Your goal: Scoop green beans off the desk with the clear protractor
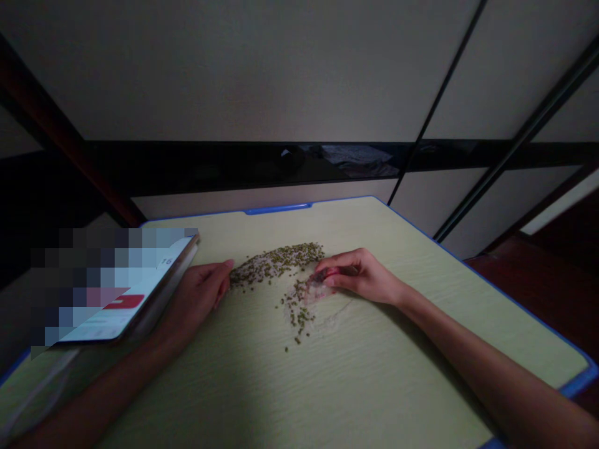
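Observation:
Small green beans, which look like mung beans (281,260), lie in a long heap across the middle of the table. A looser trail of them runs toward me below the heap's right part. My right hand (367,276) pinches a crumpled, see-through plastic bag (316,290) with reddish marks, beside the heap's right end and the loose beans. Its clear film seems to spread flat over the tabletop. At the heap's left end rests my left hand (208,284), fingers curled and pressed together. What is between those fingertips, if anything, is hidden.
On the table's left stands a tilted tablet (140,299) with a lit, partly blurred screen; a pale cable (42,386) runs below it. The light table (397,374) has a blue rim and a blue handle (278,209) at its far edge. Cabinet doors (262,75) rise behind.

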A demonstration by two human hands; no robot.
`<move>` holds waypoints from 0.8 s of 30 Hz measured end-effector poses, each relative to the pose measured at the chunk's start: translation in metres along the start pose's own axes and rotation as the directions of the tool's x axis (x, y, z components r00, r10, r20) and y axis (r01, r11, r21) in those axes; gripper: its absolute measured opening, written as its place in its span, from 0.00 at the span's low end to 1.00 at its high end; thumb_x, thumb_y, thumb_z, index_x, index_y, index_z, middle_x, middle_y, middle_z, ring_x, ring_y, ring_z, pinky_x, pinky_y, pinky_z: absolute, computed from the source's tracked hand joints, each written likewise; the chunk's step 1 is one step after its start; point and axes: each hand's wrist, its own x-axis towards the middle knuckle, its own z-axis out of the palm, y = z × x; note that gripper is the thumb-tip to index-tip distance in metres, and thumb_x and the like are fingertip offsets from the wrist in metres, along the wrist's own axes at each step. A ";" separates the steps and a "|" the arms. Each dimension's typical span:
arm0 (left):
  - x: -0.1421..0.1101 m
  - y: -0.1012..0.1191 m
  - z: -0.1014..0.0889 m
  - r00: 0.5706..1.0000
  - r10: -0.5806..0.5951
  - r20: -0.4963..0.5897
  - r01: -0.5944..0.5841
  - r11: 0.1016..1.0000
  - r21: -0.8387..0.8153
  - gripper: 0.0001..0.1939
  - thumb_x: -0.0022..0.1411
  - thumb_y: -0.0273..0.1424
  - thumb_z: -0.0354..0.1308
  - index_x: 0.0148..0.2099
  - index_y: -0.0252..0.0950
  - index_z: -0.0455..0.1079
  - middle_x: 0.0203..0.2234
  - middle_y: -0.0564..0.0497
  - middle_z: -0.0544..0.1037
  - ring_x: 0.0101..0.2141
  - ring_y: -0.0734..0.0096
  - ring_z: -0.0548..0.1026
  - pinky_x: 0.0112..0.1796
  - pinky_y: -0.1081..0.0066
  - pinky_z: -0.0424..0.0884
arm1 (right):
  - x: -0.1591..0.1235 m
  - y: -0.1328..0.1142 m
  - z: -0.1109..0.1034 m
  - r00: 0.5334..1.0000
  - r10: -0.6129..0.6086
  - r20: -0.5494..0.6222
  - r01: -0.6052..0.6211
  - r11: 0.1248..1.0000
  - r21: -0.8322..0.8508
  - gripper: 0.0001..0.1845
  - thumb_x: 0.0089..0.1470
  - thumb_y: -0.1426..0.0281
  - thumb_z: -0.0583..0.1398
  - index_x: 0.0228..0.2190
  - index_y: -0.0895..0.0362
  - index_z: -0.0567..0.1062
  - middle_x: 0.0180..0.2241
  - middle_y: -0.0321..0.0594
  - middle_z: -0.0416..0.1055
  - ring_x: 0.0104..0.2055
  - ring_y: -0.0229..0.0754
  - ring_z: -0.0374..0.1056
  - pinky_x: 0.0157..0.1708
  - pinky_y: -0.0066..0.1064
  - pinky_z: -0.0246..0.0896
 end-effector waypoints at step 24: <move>-0.002 0.002 0.000 1.000 -0.015 -0.006 0.015 1.000 0.008 0.22 0.52 0.42 0.47 0.12 0.38 0.54 0.05 0.59 0.55 0.13 0.77 0.56 0.21 0.74 0.53 | -0.010 -0.007 -0.013 0.984 0.021 0.174 -0.017 1.000 -0.024 0.11 0.47 0.73 0.61 0.35 0.64 0.77 0.27 0.41 0.73 0.25 0.34 0.65 0.26 0.27 0.64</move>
